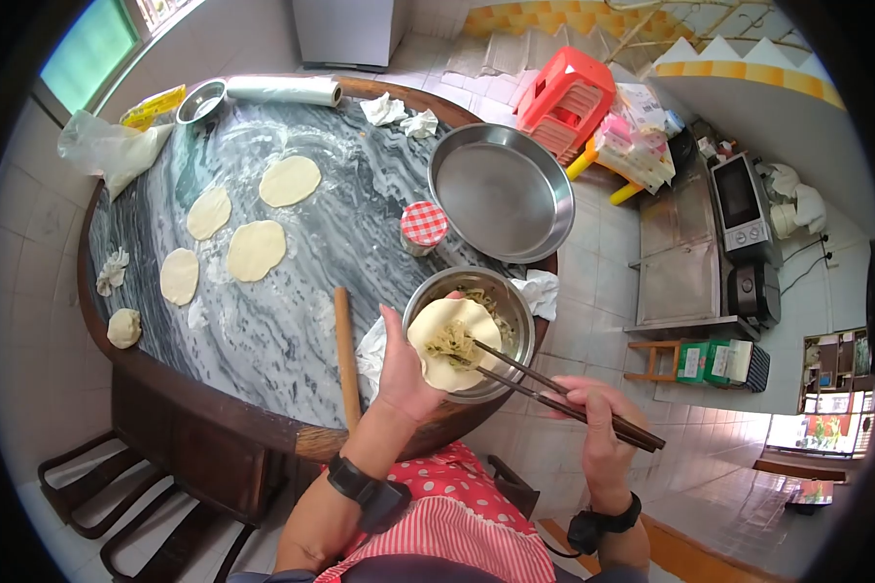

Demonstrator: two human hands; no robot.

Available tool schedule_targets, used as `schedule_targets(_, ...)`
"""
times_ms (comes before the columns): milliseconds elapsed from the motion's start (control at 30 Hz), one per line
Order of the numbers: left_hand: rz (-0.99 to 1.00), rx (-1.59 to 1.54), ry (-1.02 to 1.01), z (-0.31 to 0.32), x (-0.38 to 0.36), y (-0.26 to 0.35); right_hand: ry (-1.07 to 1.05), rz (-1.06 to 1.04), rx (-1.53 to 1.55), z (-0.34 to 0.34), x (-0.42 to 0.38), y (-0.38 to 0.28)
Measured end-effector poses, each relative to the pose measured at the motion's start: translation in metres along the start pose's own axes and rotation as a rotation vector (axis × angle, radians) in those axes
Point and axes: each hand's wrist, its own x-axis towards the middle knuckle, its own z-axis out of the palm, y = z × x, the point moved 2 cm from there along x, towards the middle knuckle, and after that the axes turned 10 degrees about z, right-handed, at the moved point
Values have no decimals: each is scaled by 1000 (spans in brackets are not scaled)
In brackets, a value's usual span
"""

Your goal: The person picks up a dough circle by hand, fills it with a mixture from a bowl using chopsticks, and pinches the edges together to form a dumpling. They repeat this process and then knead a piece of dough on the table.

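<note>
My left hand [408, 374] holds up a round dough wrapper [478, 371] over the near rim of a steel bowl [522, 321]. A heap of shredded filling [449, 342] lies in the middle of the wrapper. In my right hand [603, 418] is a pair of dark chopsticks [574, 408], whose tips touch the filling. More filling shows inside the bowl, partly hidden behind the wrapper. Left of my left hand, a wooden rolling pin [344, 350] lies on the marble table [282, 360].
Several flat dough rounds [257, 251] and a dough ball [123, 328] lie on the floured marble. Beyond the bowl stand a jar with a checked lid [424, 223] and a large round metal pan [501, 189]. A flour bag [131, 155] and a plastic-wrap roll [284, 91] sit at the far side.
</note>
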Motion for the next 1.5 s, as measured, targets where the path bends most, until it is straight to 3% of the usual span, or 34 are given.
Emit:
schedule_targets(300, -17, -30, -39, -2, -2, 9, 1, -62, -117, 9, 8, 10)
schedule_targets(433, -20, -7, -40, -2, -2, 10, 40, -15, -27, 13, 10, 13)
schedule_targets(700, 6, -3, -48, -5, 1, 12, -28, -133, -57, 19, 7, 4)
schedule_targets(1033, 62, 42, 18, 1, -4, 20, 61, -76, 60, 20, -4, 0)
schedule_targets(1133, 86, 42, 23, -7, -3, 23, -2, -51, -50, 17, -2, 2)
schedule_targets(1300, 125, 47, 73, -18, -7, 34, 168, -65, 134, -3, 2, 4)
schedule_targets(1500, 294, 98, 165, -31, -20, 59, 265, 72, -28, -22, 24, 41)
